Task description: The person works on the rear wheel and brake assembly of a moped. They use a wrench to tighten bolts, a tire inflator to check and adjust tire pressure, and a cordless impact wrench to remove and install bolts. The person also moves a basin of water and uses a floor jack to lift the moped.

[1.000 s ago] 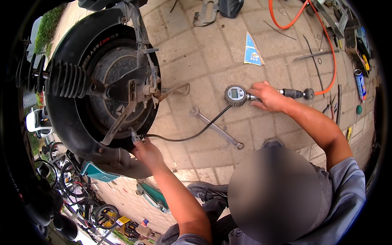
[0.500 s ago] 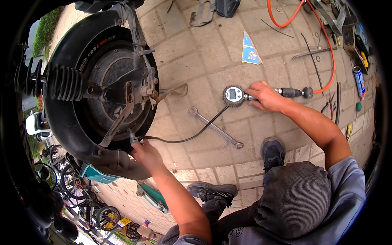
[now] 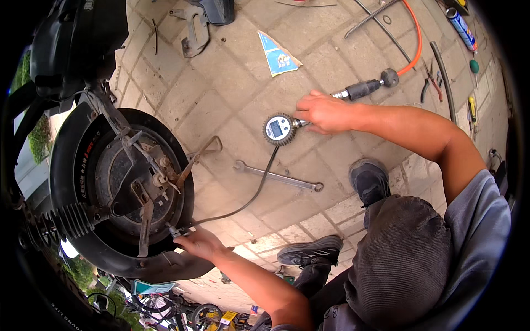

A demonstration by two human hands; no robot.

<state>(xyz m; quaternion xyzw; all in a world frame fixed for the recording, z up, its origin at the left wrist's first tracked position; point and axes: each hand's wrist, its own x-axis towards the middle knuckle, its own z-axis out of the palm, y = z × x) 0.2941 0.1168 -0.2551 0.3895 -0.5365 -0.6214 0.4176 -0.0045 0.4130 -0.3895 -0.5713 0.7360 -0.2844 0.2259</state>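
Note:
My left hand (image 3: 200, 244) is closed on a metal air chuck (image 3: 174, 231) at the lower part of the wheel hub (image 3: 113, 187), just inside the black tyre (image 3: 65, 168). A thin black hose (image 3: 243, 208) runs from the chuck to a tyre inflator gauge (image 3: 277, 130), round, with a small digital screen and a ridged dark rim. My right hand (image 3: 326, 112) wraps round the gauge's metal handle, over the paving. Whether the chuck sits fully on the valve is hidden by my fingers. Below the gauge lies a combination wrench (image 3: 279, 176).
An orange air hose (image 3: 418, 44) joins the inflator's far end. Pliers (image 3: 431, 84), a yellow-handled screwdriver (image 3: 472, 109) and a blue spray can (image 3: 461, 30) lie at right. A torn blue-and-white card (image 3: 277, 55) and a metal bracket (image 3: 195, 33) are farther off. A coil spring (image 3: 72, 220) flanks the wheel.
The view has shifted and turned, so the wheel sits lower and the wrench looks flatter. Both hands keep their grips on the chuck and the gauge handle.

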